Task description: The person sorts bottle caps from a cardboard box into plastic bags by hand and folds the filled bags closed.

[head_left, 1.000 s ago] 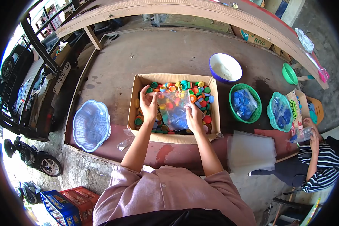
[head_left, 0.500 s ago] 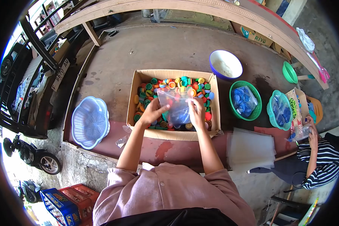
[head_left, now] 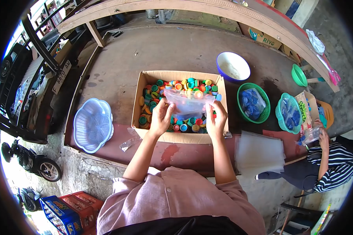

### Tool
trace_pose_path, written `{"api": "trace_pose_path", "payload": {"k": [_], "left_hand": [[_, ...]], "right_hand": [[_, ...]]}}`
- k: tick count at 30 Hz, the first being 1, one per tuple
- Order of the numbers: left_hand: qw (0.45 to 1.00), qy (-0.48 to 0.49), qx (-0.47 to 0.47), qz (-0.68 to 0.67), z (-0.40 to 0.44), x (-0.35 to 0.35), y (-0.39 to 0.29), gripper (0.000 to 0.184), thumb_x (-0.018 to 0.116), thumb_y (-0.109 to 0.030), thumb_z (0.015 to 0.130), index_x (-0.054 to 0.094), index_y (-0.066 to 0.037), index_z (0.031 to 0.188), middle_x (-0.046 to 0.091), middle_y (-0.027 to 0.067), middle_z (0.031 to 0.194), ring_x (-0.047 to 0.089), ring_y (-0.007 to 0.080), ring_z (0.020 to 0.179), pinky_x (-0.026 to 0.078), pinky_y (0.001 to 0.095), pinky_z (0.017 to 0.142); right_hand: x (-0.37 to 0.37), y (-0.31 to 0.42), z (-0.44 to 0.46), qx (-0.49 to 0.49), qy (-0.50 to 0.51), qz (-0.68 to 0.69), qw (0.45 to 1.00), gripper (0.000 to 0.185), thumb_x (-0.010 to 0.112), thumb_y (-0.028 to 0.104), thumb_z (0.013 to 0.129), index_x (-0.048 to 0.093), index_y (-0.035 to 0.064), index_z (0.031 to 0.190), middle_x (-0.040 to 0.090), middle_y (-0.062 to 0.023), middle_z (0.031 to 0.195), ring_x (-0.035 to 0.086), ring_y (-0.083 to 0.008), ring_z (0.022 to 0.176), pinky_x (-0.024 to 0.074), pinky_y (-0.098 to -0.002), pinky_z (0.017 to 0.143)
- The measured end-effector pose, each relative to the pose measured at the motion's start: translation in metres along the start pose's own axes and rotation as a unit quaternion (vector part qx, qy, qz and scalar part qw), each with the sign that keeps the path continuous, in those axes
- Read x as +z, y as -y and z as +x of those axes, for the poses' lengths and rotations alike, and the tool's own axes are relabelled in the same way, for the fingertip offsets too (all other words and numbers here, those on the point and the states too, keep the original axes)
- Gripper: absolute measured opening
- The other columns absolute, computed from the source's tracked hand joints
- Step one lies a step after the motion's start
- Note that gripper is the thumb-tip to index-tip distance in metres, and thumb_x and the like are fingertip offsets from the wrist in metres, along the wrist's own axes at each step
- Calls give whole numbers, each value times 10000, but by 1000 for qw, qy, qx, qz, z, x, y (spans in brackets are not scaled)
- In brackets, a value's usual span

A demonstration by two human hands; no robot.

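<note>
A clear plastic bag [head_left: 189, 102] is stretched between my two hands above a cardboard box [head_left: 172, 137]. My left hand [head_left: 161, 117] pinches the bag's left edge, and my right hand [head_left: 216, 117] grips its right edge. Blue shows through the bag's lower part; I cannot tell whether that lies inside it or beneath it. Many loose bottle caps [head_left: 183, 127] in red, orange, green, blue and yellow fill the box under both hands.
A pale blue plastic basket [head_left: 92, 125] stands left. To the right are a white-and-purple bowl [head_left: 233, 65], a green basket [head_left: 266, 107] with bagged blue caps, a teal basket [head_left: 279, 117] and a stack of clear bags [head_left: 259, 152]. Far right, a co-worker [head_left: 329, 164] handles a bag.
My hands have turned the bag from hanging upright to lying wider and flatter between them. My right hand has moved slightly right and my left hand has shifted a little right.
</note>
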State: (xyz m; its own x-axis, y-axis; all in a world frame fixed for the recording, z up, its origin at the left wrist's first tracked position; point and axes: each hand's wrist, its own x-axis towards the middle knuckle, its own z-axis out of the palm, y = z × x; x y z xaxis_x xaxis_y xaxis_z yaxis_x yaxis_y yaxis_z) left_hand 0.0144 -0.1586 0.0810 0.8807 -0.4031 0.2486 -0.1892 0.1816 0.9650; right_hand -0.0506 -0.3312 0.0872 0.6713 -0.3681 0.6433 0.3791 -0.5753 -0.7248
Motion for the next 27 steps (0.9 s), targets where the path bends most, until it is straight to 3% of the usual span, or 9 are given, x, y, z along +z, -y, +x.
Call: {"api": "trace_pose_path", "payload": {"k": [4,6,8,10,12,16,21,25,27], "left_hand": [[994,-23,82,65,10,0,-9,107,427,-103,921,455,-3,895,596,64,727,564,90,643,457,231,590],[995,-21,66,69,8,-5,-7,116,430,-107,920,464,0,890,592,61,712,556,88,624,451,230,570],[997,-7,-4,74,2,-9,-6,126,439,-109,917,473,2,867,589,59,698,556,89,617,447,227,555],[997,-20,0,69,-8,-11,-2,151,465,-126,909,482,4,833,585,59,670,558,82,619,447,224,560],[993,-27,-5,116,-20,-14,-1,170,485,-139,901,492,6,814,581,61,648,561,75,625,446,222,566],[985,-25,-24,169,-55,-18,-16,179,502,-142,890,503,5,788,578,48,616,574,88,634,445,235,590],[985,5,-90,150,-82,-25,-24,150,529,-136,873,510,9,838,626,62,693,609,114,669,448,238,625],[992,-22,-59,113,-85,-24,-26,130,551,-115,857,512,6,830,622,60,678,615,115,674,461,233,619],[990,-21,-64,124,-87,-25,-22,125,566,-89,842,504,7,893,625,71,713,620,115,687,471,225,602]], "right_hand": [[4,5,12,21,-9,44,999,100,541,55,845,560,-43,848,581,-104,715,577,-165,582,447,-257,536],[3,3,11,51,8,58,997,141,530,93,866,561,-45,857,583,-88,677,580,-146,549,441,-241,520],[2,5,5,162,33,120,979,179,527,128,877,562,-47,862,580,-59,636,582,-119,536,430,-227,487],[3,5,-5,162,24,114,980,183,524,140,883,572,-34,857,569,-38,610,568,-89,520,420,-213,450],[0,15,-14,232,42,141,962,230,474,186,912,570,-15,854,545,-26,598,546,-80,491,373,-187,428],[-8,23,-43,216,69,179,957,166,499,138,896,552,-19,896,550,-39,637,541,-76,531,380,-183,431],[-20,29,-73,224,94,138,960,84,499,57,880,527,-21,870,564,-43,715,549,-75,630,437,-202,551],[-20,38,-78,225,67,137,962,70,501,53,874,524,-12,885,559,-49,696,544,-83,613,434,-204,586],[-21,36,-81,186,67,123,973,168,500,32,862,496,-8,1026,563,-62,727,553,-98,635,458,-225,617]]}}
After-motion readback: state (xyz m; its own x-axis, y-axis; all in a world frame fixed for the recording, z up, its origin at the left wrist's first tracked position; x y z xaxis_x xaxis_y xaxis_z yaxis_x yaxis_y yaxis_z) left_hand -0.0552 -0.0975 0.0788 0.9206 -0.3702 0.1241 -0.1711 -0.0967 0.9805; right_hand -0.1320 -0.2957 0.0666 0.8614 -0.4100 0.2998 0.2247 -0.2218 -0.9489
